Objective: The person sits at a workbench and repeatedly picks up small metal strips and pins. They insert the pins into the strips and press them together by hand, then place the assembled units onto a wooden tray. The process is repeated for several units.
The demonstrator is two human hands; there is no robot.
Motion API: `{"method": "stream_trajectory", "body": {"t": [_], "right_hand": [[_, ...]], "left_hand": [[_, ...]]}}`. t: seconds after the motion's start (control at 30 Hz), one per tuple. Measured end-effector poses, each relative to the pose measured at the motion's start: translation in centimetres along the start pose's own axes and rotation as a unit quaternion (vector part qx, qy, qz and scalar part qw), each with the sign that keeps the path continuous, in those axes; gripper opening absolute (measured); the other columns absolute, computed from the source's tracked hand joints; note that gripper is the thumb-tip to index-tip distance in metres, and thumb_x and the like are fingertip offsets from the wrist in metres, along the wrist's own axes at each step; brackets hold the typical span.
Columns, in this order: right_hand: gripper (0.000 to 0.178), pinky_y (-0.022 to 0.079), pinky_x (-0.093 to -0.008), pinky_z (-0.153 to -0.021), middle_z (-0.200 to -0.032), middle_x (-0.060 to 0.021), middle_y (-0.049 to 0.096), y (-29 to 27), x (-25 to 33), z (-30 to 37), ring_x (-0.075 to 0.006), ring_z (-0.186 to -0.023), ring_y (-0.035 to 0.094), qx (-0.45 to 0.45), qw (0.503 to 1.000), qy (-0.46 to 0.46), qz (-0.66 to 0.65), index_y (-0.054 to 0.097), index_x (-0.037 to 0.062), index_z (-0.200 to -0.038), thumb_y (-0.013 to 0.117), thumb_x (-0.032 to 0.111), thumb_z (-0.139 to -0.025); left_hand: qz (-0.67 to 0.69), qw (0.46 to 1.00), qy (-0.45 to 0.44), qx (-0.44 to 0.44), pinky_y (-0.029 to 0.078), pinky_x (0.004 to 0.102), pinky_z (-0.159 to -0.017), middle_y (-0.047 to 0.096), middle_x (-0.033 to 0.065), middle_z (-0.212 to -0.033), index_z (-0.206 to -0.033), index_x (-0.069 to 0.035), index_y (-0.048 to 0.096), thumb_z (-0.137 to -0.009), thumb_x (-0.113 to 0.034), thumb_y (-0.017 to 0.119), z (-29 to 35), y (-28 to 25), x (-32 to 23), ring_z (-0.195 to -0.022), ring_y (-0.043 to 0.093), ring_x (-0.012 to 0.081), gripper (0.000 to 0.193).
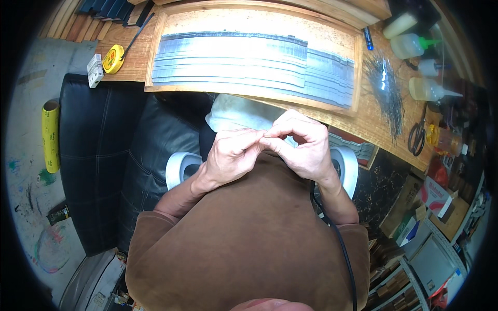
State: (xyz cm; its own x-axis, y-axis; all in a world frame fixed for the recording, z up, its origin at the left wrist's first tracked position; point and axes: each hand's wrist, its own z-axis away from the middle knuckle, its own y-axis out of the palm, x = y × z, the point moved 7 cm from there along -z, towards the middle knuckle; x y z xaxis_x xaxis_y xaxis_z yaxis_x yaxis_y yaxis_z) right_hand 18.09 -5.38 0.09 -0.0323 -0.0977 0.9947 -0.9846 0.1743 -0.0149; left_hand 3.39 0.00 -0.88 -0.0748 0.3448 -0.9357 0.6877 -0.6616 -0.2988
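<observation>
In front of my chest, my left hand (232, 155) and my right hand (307, 146) meet at the fingertips. Both are closed in a pinch, thumbs against index fingers. Whatever sits between the fingertips is too small to make out. Just beyond them, at the table's near edge, lies a shallow wooden tray (151, 67). Overlapping rows of thin grey strips (233, 59) cover most of its inside. A loose bundle of thin dark wire-like pieces (386, 98) rests to the tray's right.
A yellow tape measure (113, 59) and a small white box (95, 71) lie left of the tray. Black-handled scissors (417, 136), a blue marker (368, 39) and squeeze bottles (426, 89) are at the right. A black couch (98, 155) stands at my left.
</observation>
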Motion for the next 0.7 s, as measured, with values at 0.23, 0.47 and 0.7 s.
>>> {"method": "stream_trajectory", "body": {"t": [0.23, 0.47, 0.7], "right_hand": [[0.011, 0.054, -0.0265, -0.069, -0.086, -0.0081, 0.072, 0.01, -0.20, -0.04, -0.0140, -0.076, 0.066, 0.000, 1.000, -0.005, 0.000, 0.079, -0.0023, -0.094, 0.083, -0.005, -0.084], [0.015, 0.051, -0.0246, -0.067, -0.089, -0.0093, 0.072, -0.09, -0.31, 0.10, -0.0126, -0.077, 0.066, 0.001, 1.000, -0.017, 0.003, 0.079, -0.0019, -0.094, 0.086, -0.007, -0.082], [0.014, 0.051, -0.0243, -0.066, -0.088, -0.0091, 0.072, -0.09, -0.43, 0.28, -0.0122, -0.076, 0.065, -0.005, 1.000, -0.010, 0.002, 0.079, -0.0021, -0.092, 0.086, -0.007, -0.081]], "left_hand": [[-0.014, 1.000, 0.007, 0.004, 0.060, 0.0302, -0.072, 0.079, 0.0168, -0.091, -0.110, 0.005, 0.077, -0.092, 0.008, 0.075, 0.06, -0.10, 0.15, -0.078, 0.078, 0.0246, 0.019], [-0.024, 1.000, 0.017, 0.008, 0.060, 0.0302, -0.072, 0.079, 0.0169, -0.092, -0.111, 0.005, 0.077, -0.093, 0.007, 0.074, 0.07, 0.03, 0.48, -0.079, 0.078, 0.0254, 0.019], [0.005, 1.000, -0.009, 0.022, 0.060, 0.0298, -0.072, 0.079, 0.0165, -0.091, -0.111, 0.005, 0.077, -0.094, 0.005, 0.074, -0.04, 0.00, 0.37, -0.078, 0.078, 0.0246, 0.017]]}}
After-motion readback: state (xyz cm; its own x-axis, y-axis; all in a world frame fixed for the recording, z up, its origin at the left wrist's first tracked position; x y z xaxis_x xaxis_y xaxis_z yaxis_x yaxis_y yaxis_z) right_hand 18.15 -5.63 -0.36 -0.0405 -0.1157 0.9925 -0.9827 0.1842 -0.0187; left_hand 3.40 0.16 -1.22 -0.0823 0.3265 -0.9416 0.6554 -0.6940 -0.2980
